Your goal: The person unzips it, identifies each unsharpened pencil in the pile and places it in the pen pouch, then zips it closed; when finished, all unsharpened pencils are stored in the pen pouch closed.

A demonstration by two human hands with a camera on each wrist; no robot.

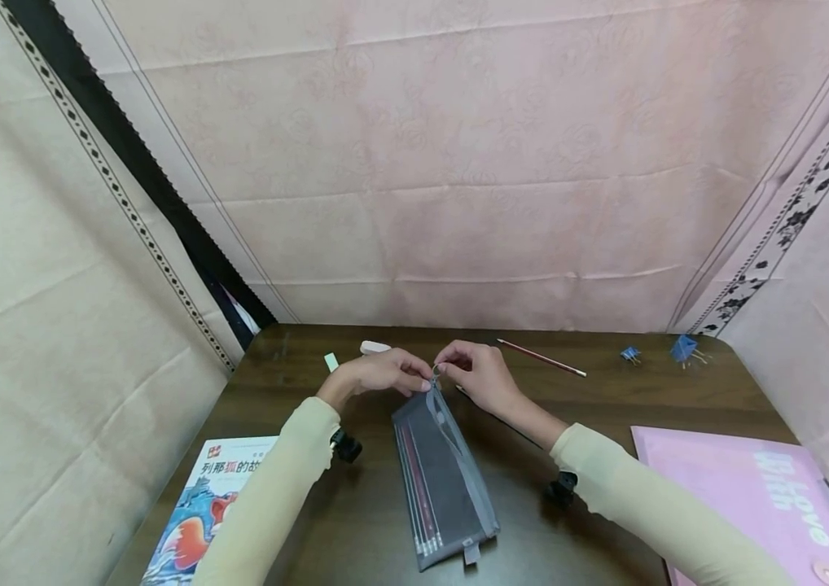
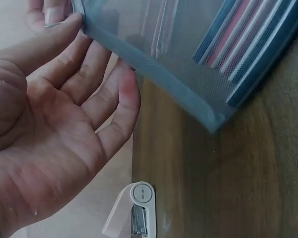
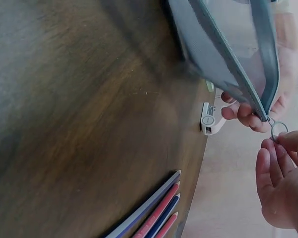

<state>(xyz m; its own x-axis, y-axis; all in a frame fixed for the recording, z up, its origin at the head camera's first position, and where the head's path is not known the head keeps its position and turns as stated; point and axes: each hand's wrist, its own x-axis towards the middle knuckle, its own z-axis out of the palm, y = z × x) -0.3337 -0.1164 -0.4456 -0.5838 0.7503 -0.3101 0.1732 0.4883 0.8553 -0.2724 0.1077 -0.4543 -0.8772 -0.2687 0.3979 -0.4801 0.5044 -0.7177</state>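
A grey mesh pencil pouch [image 1: 451, 480] hangs slanting between my hands, its lower end close over the table. Several pencils [image 1: 418, 496] show through the mesh along its left side. My left hand [image 1: 383, 373] pinches the pouch's top corner between thumb and fingers, the other fingers loosely bent behind it. With thumb and fingertips, my right hand [image 1: 479, 376] pinches the ring pull [image 3: 279, 130] of the zipper at that same corner. The zipper's two edges [image 3: 228, 54] stand apart along the pouch in the right wrist view.
A white stapler [image 2: 141, 208] lies near the table's back edge beside a pale green piece [image 1: 331, 361]. Several loose pencils [image 3: 159, 210] lie by my right hand. Two blue binder clips [image 1: 684, 348] sit back right. A pink folder [image 1: 737, 488] and a picture book [image 1: 198, 513] flank my arms.
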